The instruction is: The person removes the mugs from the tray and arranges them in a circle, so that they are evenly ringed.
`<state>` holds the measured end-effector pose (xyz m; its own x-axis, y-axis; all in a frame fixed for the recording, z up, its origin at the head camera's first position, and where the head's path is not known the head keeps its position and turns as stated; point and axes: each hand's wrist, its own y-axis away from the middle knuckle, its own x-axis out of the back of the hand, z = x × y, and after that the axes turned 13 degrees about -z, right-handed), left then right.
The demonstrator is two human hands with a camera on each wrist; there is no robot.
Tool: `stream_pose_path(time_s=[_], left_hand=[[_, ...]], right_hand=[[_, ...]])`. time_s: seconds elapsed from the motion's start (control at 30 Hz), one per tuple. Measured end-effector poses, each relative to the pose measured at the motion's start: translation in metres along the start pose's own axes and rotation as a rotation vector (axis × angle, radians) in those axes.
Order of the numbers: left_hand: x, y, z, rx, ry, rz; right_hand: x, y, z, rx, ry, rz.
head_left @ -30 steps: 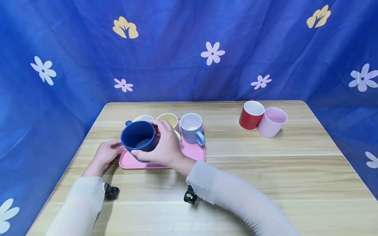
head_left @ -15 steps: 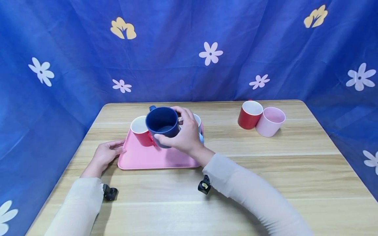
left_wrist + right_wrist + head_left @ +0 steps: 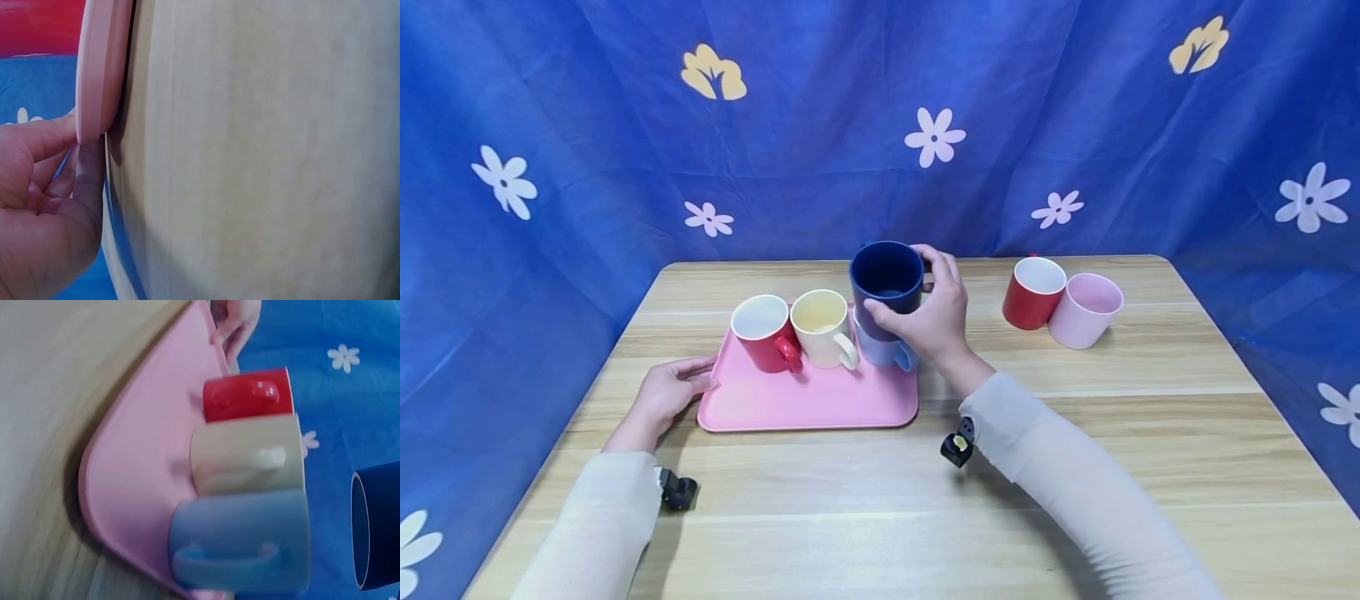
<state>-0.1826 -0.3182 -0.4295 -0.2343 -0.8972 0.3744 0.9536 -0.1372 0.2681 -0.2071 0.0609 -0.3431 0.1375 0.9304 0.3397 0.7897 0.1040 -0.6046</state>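
Observation:
My right hand (image 3: 936,317) grips a dark blue mug (image 3: 887,287) by its side, rim up. It is held in the air over the light blue mug (image 3: 244,531), partly covering that one in the head view. On the pink tray (image 3: 805,412) a red mug (image 3: 762,337), a cream mug (image 3: 818,333) and the light blue mug stand in a row along the far side. At the tray's left edge, my left hand (image 3: 670,387) pinches the rim; the left wrist view shows the thumb above and fingers underneath.
Towards the back right of the wooden table (image 3: 1075,467) stand another red mug (image 3: 1028,304) with a white inside and a pink mug (image 3: 1081,321), side by side. A blue flowered curtain (image 3: 820,192) hangs behind the table and along its sides.
My right hand has carried the dark blue mug to the right and away from me, from the tray's left part over to the light blue mug. The left hand stays at the tray edge.

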Motion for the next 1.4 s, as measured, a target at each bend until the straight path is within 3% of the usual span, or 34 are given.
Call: stream_pose_path(time_s=[0.6,1.4], left_hand=[[0.0,0.002,0.002,-0.009,-0.031,-0.002],[-0.001,0.002,0.002,0.002,-0.021,0.001]], right_hand=[[0.031,0.006,0.049,-0.168,0.133,0.134],[0.032,0.033,0.098,-0.418,0.19,0.241]])
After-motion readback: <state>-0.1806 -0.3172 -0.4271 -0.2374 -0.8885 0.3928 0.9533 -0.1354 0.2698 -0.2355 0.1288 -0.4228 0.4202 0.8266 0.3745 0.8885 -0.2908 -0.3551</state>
